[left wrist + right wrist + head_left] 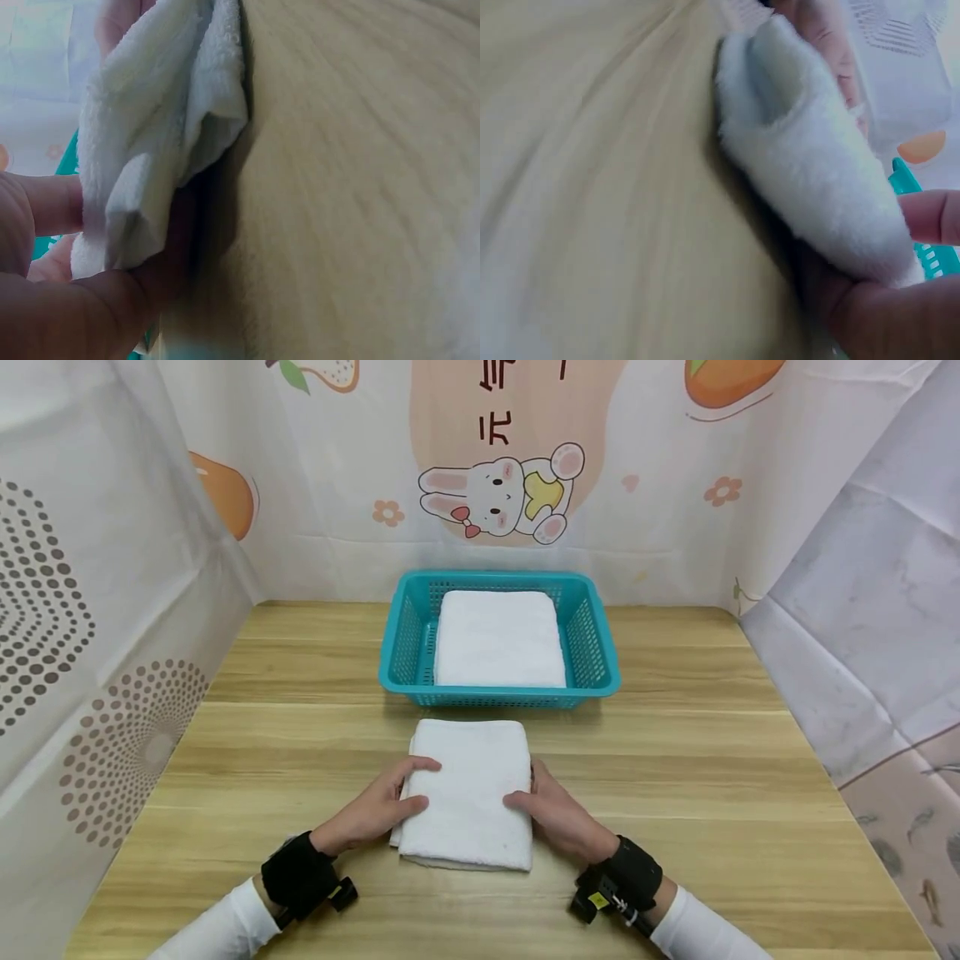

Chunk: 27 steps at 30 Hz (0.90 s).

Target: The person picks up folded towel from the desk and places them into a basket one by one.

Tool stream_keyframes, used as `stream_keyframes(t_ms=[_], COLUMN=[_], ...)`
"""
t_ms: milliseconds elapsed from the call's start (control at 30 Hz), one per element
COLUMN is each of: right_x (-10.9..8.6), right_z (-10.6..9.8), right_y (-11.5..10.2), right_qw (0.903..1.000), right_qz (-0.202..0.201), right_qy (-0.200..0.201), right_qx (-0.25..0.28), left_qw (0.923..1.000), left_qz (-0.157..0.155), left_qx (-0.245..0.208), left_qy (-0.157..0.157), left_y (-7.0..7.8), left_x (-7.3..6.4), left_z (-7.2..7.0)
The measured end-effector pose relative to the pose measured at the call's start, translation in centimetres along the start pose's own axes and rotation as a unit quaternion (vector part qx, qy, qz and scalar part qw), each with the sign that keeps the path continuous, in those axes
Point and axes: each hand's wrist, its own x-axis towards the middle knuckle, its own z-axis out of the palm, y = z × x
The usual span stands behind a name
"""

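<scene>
A folded white towel (471, 814) lies on the wooden table in front of the basket. My left hand (377, 807) grips its left edge, with thumb and a finger showing on top. On the opposite edge my right hand (561, 816) holds the towel, its thumb over the top. Both wrist views show the towel's layers between thumb and fingers: the loose folds of the towel (142, 135) in the left one, the thick rounded fold of the towel (817, 172) in the right one. Some fingertips are hidden under the cloth.
Behind the towel stands a teal plastic basket (498, 693) with perforated sides. Another folded white towel (501, 639) lies inside it. Printed cloth (330, 568) hangs along the back and sides of the wooden table (697, 793).
</scene>
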Motion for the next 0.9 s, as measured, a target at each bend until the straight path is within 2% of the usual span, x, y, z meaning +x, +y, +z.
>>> stream_keyframes(t_ms=[133,233,433,567,700,900], right_x=[-0.3,-0.4,-0.5,-0.3,-0.2,-0.3], right_z=[0.0,-0.2,-0.8,-1.1,-1.3,-1.4], right_y=[0.0,0.1,0.3,-0.1,-0.5,-0.7], right_qw=[0.9973,0.9950,0.9951,0.9960,0.9965,0.9924], right_qz=[-0.020,-0.032,-0.043,-0.027,-0.015,-0.007], right_qy=[0.032,0.025,0.000,0.007,-0.004,-0.024], right_qx=[-0.064,-0.091,-0.089,-0.085,-0.083,-0.120], left_qw=[0.9992,0.9986,0.9967,0.9964,0.9963,0.9957], left_qz=[-0.014,-0.025,-0.021,-0.020,-0.012,-0.018], left_qx=[0.037,0.046,0.072,0.078,0.083,0.089], left_qy=[-0.001,-0.011,-0.031,-0.026,-0.017,-0.018], left_y=[0.2,0.2,0.1,0.2,0.3,0.2], left_x=[0.0,0.1,0.1,0.3,0.3,0.1], left_z=[0.1,0.0,0.0,0.1,0.0,0.0])
